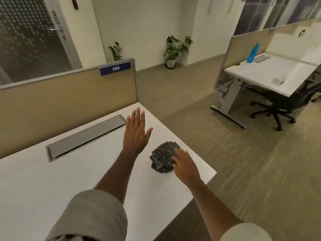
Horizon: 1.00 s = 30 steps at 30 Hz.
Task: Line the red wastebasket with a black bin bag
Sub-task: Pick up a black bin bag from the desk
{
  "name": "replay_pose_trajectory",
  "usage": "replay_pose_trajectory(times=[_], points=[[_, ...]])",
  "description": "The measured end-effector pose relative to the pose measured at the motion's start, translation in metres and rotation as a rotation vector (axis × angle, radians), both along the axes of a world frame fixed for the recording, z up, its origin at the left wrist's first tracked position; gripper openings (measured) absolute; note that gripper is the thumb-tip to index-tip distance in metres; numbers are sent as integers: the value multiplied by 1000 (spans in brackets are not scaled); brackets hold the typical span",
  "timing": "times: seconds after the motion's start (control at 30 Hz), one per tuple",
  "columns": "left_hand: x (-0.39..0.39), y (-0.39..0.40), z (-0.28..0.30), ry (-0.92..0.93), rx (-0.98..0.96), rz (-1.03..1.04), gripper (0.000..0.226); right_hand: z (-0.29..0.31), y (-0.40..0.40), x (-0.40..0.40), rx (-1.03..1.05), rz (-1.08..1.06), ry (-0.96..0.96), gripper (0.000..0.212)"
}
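A folded bundle of black bin bags (163,156) lies on the white desk (52,185) near its right edge. My right hand (185,165) rests on the bundle's right side, fingertips touching the top, fingers not closed around it. My left hand (137,132) hovers flat over the desk to the left of the bundle and beyond it, fingers spread, holding nothing. No red wastebasket is in view.
A grey cable tray lid (86,137) is set into the desk in front of a beige partition (66,100) marked 140. Across the carpeted aisle stand another desk (271,73) with a blue bottle (253,53) and a black office chair (284,106). Potted plants (173,49) stand by the far wall.
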<state>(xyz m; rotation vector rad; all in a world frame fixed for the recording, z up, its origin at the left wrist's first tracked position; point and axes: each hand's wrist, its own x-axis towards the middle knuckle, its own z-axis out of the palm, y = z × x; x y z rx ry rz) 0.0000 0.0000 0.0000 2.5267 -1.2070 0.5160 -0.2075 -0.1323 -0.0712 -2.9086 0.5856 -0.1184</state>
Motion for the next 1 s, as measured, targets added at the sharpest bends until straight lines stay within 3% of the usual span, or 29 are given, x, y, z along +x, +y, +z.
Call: replay_pose_trajectory(times=[0.27,0.43,0.73,0.9,1.0], points=[[40,-7,-61,88,123,2,74,-65,-5,24,18,78,188,31],[51,-14,-72,115,148,17,74,-77,-10,27,-25,76,164,40],[57,-26,-77,243,32,17,72,-49,-24,33,15,-58,-304,35],[41,-32,-72,441,-241,-41,64,2,-32,26,179,-206,-619,27],[18,-29,-64,666,-384,-140,62,37,-39,9,281,-252,-750,25]])
